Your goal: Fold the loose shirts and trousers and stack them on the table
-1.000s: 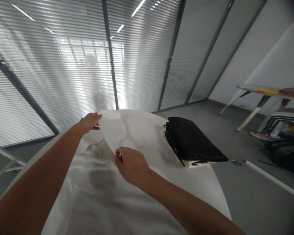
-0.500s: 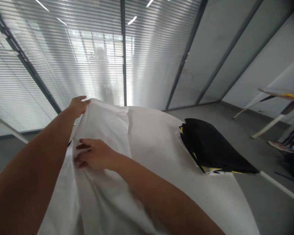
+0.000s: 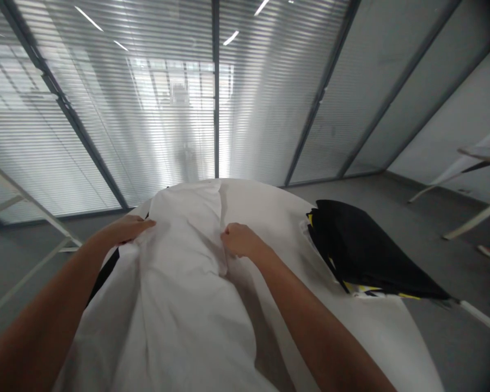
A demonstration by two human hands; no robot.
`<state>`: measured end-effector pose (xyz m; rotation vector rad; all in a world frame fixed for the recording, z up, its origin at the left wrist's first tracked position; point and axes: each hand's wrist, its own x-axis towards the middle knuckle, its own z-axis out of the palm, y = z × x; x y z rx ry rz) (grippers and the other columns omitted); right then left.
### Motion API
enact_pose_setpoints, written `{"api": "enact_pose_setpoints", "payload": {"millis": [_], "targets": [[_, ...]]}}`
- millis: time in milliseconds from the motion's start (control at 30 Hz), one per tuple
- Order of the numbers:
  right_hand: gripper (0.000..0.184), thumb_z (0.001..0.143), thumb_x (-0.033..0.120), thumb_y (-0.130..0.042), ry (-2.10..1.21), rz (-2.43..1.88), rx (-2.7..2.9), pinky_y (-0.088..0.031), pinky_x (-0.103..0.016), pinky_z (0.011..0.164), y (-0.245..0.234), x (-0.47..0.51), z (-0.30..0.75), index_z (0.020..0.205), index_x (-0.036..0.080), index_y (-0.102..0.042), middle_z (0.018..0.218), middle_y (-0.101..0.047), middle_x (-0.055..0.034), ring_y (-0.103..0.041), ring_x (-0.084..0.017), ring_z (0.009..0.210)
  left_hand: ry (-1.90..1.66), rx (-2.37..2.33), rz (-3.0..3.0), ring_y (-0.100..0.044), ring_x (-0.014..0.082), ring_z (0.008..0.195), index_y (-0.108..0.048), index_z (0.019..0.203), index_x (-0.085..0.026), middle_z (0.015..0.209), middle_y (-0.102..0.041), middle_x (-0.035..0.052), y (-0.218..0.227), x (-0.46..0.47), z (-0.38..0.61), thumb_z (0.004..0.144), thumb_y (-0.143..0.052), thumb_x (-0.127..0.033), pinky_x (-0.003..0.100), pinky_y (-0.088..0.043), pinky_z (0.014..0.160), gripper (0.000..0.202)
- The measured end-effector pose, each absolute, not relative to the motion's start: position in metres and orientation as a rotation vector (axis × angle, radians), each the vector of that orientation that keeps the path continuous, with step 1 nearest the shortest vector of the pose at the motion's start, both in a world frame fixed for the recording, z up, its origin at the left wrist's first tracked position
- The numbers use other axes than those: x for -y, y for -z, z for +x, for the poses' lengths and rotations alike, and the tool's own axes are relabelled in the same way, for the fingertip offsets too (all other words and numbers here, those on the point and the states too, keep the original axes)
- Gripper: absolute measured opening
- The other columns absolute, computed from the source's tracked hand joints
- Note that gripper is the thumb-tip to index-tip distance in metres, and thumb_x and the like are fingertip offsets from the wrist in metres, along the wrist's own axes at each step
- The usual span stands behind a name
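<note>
A long white cloth (image 3: 183, 294) lies lengthwise over the white table (image 3: 265, 212), wrinkled toward the front. My left hand (image 3: 133, 228) pinches its left edge, with the fingertips partly hidden by folds. At the right edge, my right hand (image 3: 240, 239) is closed on the fabric, and the cloth lifts slightly off the table just below it. The cloth's far end lies flat near the table's back edge. Under the left side, a strip of something black (image 3: 104, 277) shows beside my left forearm.
A folded black fabric stack (image 3: 363, 245) with yellow and white edges lies on the table's right side. Behind stands a glass partition with blinds (image 3: 179, 120). White metal legs (image 3: 28, 201) stand at left, and another table (image 3: 482, 158) is at far right.
My left hand has come down from the cloth's far corner to its left edge. My right hand has moved from the middle to the right edge and closed. The far end now lies flat.
</note>
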<state>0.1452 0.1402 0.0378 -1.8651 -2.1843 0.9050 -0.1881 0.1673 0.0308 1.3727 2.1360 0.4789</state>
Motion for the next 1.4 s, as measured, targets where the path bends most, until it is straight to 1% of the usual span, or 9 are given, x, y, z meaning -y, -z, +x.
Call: {"api": "enact_pose_setpoints", "payload": {"millis": [133, 300, 467, 633, 733, 867, 1033, 1233, 1400], "targets": [[0.028, 0.086, 0.039, -0.053, -1.374, -1.790, 1.940, -0.052, -0.031, 0.051, -0.007, -0.150, 0.139, 0.086, 0.013, -0.062, 0.062, -0.063, -0.0086, -0.063, -0.020, 0.054, -0.335, -2.115, 1.259, -0.064, 0.0246, 0.066, -0.066, 0.097, -0.022, 0.088, -0.068, 0.0085, -0.043, -0.144, -0.176, 0.051, -0.074, -0.059, 0.027, -0.044, 0.043, 0.059], [0.025, 0.078, 0.028, -0.062, -1.464, -1.669, 1.734, -0.054, -0.030, 0.052, -0.001, -0.144, 0.125, 0.099, 0.014, -0.059, 0.068, -0.062, -0.0039, -0.061, -0.016, 0.056, -0.398, -2.185, 1.250, -0.065, 0.0345, 0.089, -0.066, 0.103, -0.024, 0.112, -0.066, 0.0128, -0.045, -0.133, -0.169, 0.045, -0.078, -0.054, 0.032, -0.050, 0.050, 0.066], [0.029, 0.074, 0.012, -0.054, -1.661, -1.478, 1.473, -0.052, -0.028, 0.053, -0.019, -0.143, 0.136, 0.102, 0.016, -0.059, 0.060, -0.054, 0.0041, -0.053, -0.010, 0.049, -0.495, -2.084, 1.411, -0.064, 0.0312, 0.098, -0.066, 0.095, -0.020, 0.107, -0.068, 0.0101, -0.052, -0.126, -0.160, 0.061, -0.072, -0.040, 0.029, -0.053, 0.061, 0.040], [0.039, 0.073, 0.007, -0.049, -1.794, -1.208, 1.238, -0.050, -0.026, 0.059, -0.029, -0.156, 0.163, 0.109, 0.018, -0.060, 0.069, -0.062, 0.0013, -0.056, -0.011, 0.055, -0.741, -1.754, 1.060, -0.069, 0.0230, 0.084, -0.056, 0.124, -0.024, 0.105, -0.070, 0.0081, -0.060, -0.122, -0.138, 0.078, -0.061, -0.033, 0.031, -0.057, 0.065, 0.047], [0.035, 0.073, 0.007, -0.049, -1.821, -1.101, 1.047, -0.051, -0.026, 0.063, -0.029, -0.167, 0.178, 0.105, 0.015, -0.063, 0.073, -0.068, -0.0029, -0.060, -0.013, 0.061, -0.942, -1.475, 0.959, -0.069, 0.0189, 0.082, -0.058, 0.124, -0.023, 0.104, -0.071, 0.0084, -0.060, -0.124, -0.120, 0.079, -0.063, -0.023, 0.029, -0.058, 0.073, 0.045], [0.023, 0.072, 0.008, -0.052, -1.793, -1.105, 0.821, -0.052, -0.028, 0.065, -0.032, -0.176, 0.199, 0.090, 0.010, -0.066, 0.064, -0.067, -0.0059, -0.061, -0.016, 0.059, -1.106, -1.339, 0.787, -0.070, 0.0184, 0.077, -0.054, 0.130, -0.021, 0.100, -0.072, 0.0092, -0.060, -0.119, -0.087, 0.078, -0.063, -0.015, 0.030, -0.058, 0.070, 0.052], [0.017, 0.066, 0.008, -0.056, -1.716, -1.110, 0.905, -0.053, -0.029, 0.066, -0.038, -0.176, 0.225, 0.079, 0.015, -0.066, 0.069, -0.069, -0.0058, -0.062, -0.018, 0.061, -1.072, -1.283, 0.722, -0.070, 0.0214, 0.074, -0.061, 0.122, -0.018, 0.095, -0.072, 0.0103, -0.056, -0.099, -0.045, 0.079, -0.063, -0.017, 0.034, -0.058, 0.068, 0.044], [0.029, 0.066, 0.013, -0.056, -1.629, -1.018, 1.103, -0.053, -0.029, 0.070, -0.060, -0.165, 0.236, 0.092, 0.018, -0.068, 0.085, -0.073, -0.0045, -0.067, -0.020, 0.076, -1.152, -1.208, 0.716, -0.070, 0.0212, 0.078, -0.063, 0.118, -0.016, 0.097, -0.072, 0.0100, -0.063, -0.086, -0.037, 0.078, -0.064, -0.020, 0.033, -0.057, 0.072, 0.040], [0.028, 0.069, 0.016, -0.054, -1.473, -1.151, 1.157, -0.053, -0.033, 0.076, -0.066, -0.151, 0.261, 0.093, 0.021, -0.068, 0.095, -0.073, -0.0064, -0.068, -0.022, 0.084, -1.132, -1.125, 0.740, -0.069, 0.0215, 0.081, -0.062, 0.119, -0.019, 0.099, -0.070, 0.0093, -0.056, -0.078, -0.022, 0.080, -0.063, -0.027, 0.035, -0.055, 0.076, 0.040]]}}
